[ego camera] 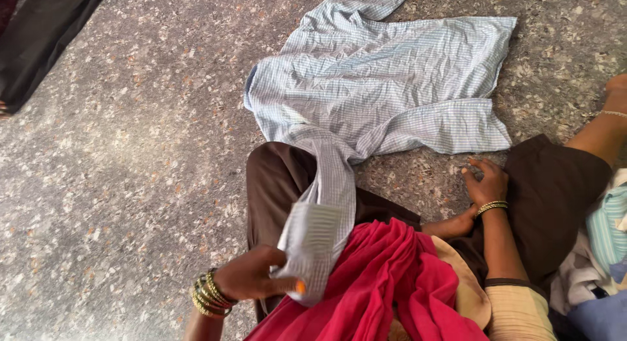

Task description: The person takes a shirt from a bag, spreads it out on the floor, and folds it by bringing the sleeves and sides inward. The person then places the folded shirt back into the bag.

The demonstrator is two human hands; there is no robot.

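The person sits on a speckled stone floor (117, 184) with legs folded, and a pale blue checked shirt (385, 80) lies spread out ahead, toward twelve o'clock from the lap, its body flat on the floor and creased. One sleeve (330, 184) runs back from the shirt at about six o'clock, across the dark brown trouser knee (274, 178), so the garment is anchored by its own weight on the floor while its free end is drawn toward the body. The left hand (251, 276), ringed with gold bangles (209, 294) at the wrist, sits at roughly seven o'clock in the view, and its fingers (287, 285) are closed in a pinch on the sleeve's cuff (312, 240), lifting it clear of the lap; the blur there suggests the cloth is being pulled taut. The right hand (486, 183), at about four o'clock from the shirt, rests near the bent leg with the fingers loosely curled and holding nothing, touching the floor or the trouser edge; which of the two cannot be told. It seems placed as a prop for balance. A red cloth (385, 282) is bunched over the lap beneath the cuff, and a heap of other clothes (604, 249) lies at the right edge.
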